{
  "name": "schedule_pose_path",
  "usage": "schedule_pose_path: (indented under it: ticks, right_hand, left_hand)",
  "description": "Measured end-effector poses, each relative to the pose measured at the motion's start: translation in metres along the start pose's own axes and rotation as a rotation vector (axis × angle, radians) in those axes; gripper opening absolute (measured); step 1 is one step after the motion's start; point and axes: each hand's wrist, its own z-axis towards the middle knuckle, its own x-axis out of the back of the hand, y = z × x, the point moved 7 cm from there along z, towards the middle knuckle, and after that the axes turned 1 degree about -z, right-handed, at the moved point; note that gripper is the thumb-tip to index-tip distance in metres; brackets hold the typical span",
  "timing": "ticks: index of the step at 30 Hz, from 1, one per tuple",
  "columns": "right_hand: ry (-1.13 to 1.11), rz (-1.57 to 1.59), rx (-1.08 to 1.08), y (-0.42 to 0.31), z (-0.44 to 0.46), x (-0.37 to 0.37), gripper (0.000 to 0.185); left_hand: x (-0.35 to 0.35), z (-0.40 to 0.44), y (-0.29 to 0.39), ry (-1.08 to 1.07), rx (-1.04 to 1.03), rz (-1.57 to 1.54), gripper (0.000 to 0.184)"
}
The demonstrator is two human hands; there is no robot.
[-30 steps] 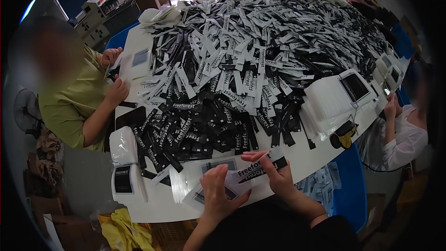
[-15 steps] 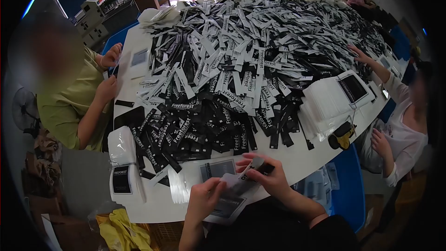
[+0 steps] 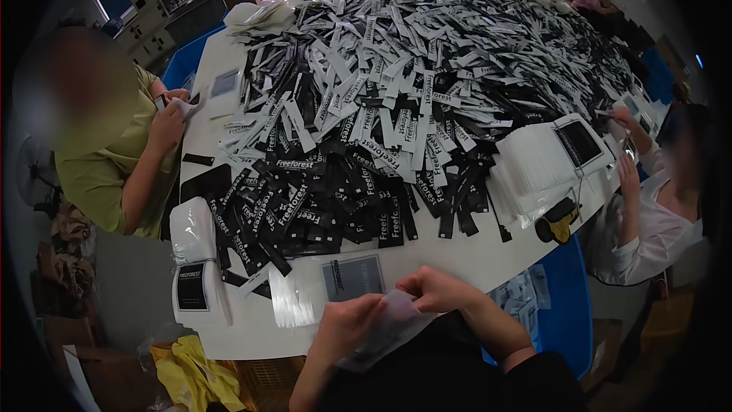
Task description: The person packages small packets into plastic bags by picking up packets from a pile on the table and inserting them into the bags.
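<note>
A translucent plastic bag (image 3: pixel 393 322) hangs between my two hands at the table's near edge. My left hand (image 3: pixel 349 326) pinches its upper left edge. With the thumb and fingers closed, my right hand (image 3: pixel 436 290) grips the same bag's upper right edge. What the bag contains, if anything, I cannot make out. Just beyond my hands, clear bags (image 3: pixel 297 301) lie flat on the table, one with a grey printed panel (image 3: pixel 352 278). A heap of black Freeforest strips (image 3: pixel 320 198) lies beyond them.
Stacked white bags stand at the left (image 3: pixel 200 290) and right (image 3: pixel 534 172). A yellow-and-black tool (image 3: pixel 558 221) sits near the right edge. Below it is a blue bin (image 3: pixel 564 313) holding packets. Two co-workers, left (image 3: pixel 114 145) and right (image 3: pixel 640 206), handle pieces.
The dark strip in my right hand has gone from sight, and both hands now pinch the bag's top edge. The right co-worker's reaching arm has drawn back from the pile.
</note>
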Motion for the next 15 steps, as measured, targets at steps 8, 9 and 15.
schedule_pose_path:
  ticks: [8, 9, 15]
  right_hand:
    - [0.107, 0.269, 0.062, -0.007, 0.004, 0.005, 0.013]
    - [0.107, 0.27, 0.06, -0.01, 0.003, 0.004, 0.013]
    - [0.336, 0.098, 0.298, -0.02, -0.002, 0.008, 0.016]
  left_hand:
    - [0.009, 0.0, -0.001, -0.029, 0.002, -0.005, 0.017]
    - [0.016, 0.0, -0.01, 0.061, 0.095, -0.089, 0.018]
    - [0.014, -0.003, -0.029, 0.225, 0.193, -0.518, 0.017]
